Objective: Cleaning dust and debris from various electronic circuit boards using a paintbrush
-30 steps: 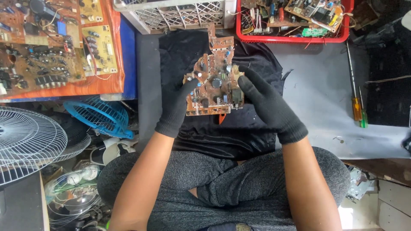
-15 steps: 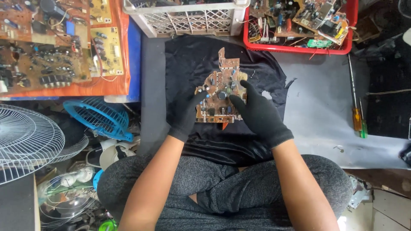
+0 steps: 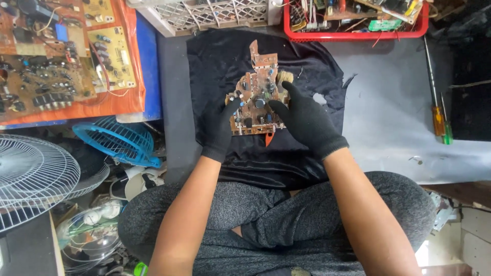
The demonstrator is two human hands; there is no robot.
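Note:
A brown circuit board [image 3: 257,94], studded with small capacitors and other parts, is held over a black cloth [image 3: 215,61] on the grey mat. My left hand [image 3: 220,125], in a black glove, grips the board's left edge. My right hand [image 3: 306,118], also gloved, lies on the board's right side. It is closed on a small brush whose pale bristles [image 3: 285,77] show past the fingertips. An orange tip [image 3: 269,138] pokes out below the board.
A red tray [image 3: 358,35] of electronic scrap and a white mesh crate [image 3: 215,15] stand at the back. Larger circuit boards [image 3: 56,66] lie on an orange sheet at the left. Screwdrivers [image 3: 438,115] lie at the right; fan grilles [image 3: 30,179] sit at the lower left.
My right hand has shifted from gripping the board's right edge to lying over it, and the brush bristles now show. My left hand keeps its hold on the board.

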